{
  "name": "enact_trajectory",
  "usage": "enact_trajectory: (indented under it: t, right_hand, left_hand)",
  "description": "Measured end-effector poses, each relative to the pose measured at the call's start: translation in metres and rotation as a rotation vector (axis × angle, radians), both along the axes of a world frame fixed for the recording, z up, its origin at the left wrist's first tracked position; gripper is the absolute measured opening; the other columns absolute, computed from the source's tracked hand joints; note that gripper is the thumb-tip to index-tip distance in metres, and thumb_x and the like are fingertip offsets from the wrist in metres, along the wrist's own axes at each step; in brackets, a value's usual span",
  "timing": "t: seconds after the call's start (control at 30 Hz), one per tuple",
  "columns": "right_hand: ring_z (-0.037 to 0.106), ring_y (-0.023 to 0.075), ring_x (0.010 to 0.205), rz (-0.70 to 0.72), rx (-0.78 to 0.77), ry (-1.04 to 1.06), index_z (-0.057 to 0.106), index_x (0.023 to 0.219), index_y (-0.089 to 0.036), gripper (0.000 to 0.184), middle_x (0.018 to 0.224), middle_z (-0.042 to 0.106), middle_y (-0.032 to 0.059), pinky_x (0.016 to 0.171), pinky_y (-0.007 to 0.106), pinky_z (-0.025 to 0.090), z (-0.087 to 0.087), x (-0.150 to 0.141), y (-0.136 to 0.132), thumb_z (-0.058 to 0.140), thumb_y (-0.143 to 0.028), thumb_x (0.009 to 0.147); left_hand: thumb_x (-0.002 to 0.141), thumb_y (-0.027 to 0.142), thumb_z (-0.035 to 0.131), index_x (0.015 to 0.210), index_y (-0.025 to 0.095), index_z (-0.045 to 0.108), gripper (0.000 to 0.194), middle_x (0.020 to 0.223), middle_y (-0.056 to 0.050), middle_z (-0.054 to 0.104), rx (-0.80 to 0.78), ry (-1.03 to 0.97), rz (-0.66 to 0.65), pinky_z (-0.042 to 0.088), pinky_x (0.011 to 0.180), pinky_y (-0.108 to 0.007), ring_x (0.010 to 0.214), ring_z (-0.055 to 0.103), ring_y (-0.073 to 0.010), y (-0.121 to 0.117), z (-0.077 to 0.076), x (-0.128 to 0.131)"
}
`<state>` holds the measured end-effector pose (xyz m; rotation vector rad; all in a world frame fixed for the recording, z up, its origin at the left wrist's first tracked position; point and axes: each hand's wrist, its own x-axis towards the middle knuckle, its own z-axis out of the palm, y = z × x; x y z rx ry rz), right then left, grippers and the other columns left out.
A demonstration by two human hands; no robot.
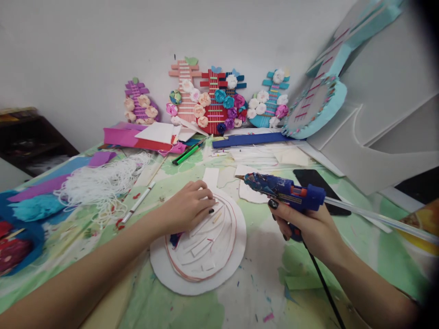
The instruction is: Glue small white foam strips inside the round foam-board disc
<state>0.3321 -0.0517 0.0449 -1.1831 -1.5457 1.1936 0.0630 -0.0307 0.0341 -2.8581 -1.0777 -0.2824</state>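
String (99, 185) and marker (139, 202): left of the disc (199, 288). Left hand (190, 205): over the disc's upper-left part, fingers curled; cannot tell whether they grip anything. Glue gun (277, 186): right of the disc, nozzle leftward, handle grasped by the right hand (313, 228). Phone (334, 196): farther right of the disc.
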Motion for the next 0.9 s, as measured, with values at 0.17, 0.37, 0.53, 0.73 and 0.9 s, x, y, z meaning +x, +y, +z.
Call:
enact_trajectory:
  t: [0.17, 0.37, 0.53, 0.73, 0.9]
  right_hand:
    - [0.041, 0.0099, 0.039, -0.003, 0.045, 0.039, 0.052, 0.06, -0.017, 0.031, 0.042, 0.045, -0.0028, 0.041, 0.026, 0.031, 0.004, 0.003, 0.002, 0.063, -0.041, 0.076]
    - [0.042, 0.0099, 0.037, -0.139, 0.136, 0.158, 0.054, 0.062, -0.017, 0.027, 0.043, 0.047, -0.0026, 0.038, 0.025, 0.029, 0.014, 0.009, 0.006, 0.063, -0.039, 0.075]
    - [0.042, 0.0099, 0.035, -0.219, 0.2, 0.203, 0.053, 0.061, -0.018, 0.026, 0.041, 0.046, -0.0033, 0.037, 0.025, 0.033, 0.016, 0.011, 0.008, 0.062, -0.036, 0.076]
    - [0.042, 0.0095, 0.036, -0.222, 0.227, 0.256, 0.054, 0.061, -0.017, 0.026, 0.042, 0.047, -0.0031, 0.037, 0.024, 0.033, 0.017, 0.013, 0.009, 0.061, -0.036, 0.077]
    - [0.042, 0.0091, 0.035, -0.224, 0.226, 0.281, 0.053, 0.061, -0.017, 0.027, 0.043, 0.048, -0.0032, 0.038, 0.024, 0.034, 0.017, 0.013, 0.008, 0.061, -0.036, 0.078]
  left_hand:
    - [0.087, 0.021, 0.046, 0.105, 0.02, 0.063, 0.025, 0.107, -0.011, 0.06, 0.021, 0.002, -0.003, 0.036, 0.092, -0.047, 0.11, 0.042, -0.0274, -0.001, 0.001, -0.001]
    - [0.086, 0.019, 0.046, 0.085, 0.017, 0.067, 0.021, 0.103, -0.012, 0.058, 0.014, -0.182, -0.007, 0.041, 0.086, -0.038, 0.099, 0.048, -0.0221, 0.01, 0.007, 0.01]
    - [0.082, 0.02, 0.052, 0.08, 0.015, 0.065, 0.014, 0.083, -0.009, 0.064, -0.034, -0.293, -0.02, 0.043, 0.078, -0.032, 0.084, 0.056, -0.0192, 0.047, 0.003, 0.057]
    - [0.07, 0.029, 0.063, 0.076, 0.014, 0.069, 0.017, 0.072, -0.009, 0.068, -0.149, -0.256, 0.222, 0.042, 0.068, -0.031, 0.07, 0.06, -0.0211, 0.099, -0.008, 0.117]
    - [0.059, 0.022, 0.065, 0.058, 0.013, 0.067, 0.01, 0.059, -0.01, 0.065, -0.193, -0.241, 0.246, 0.04, 0.063, -0.033, 0.064, 0.059, -0.024, 0.108, -0.01, 0.139]
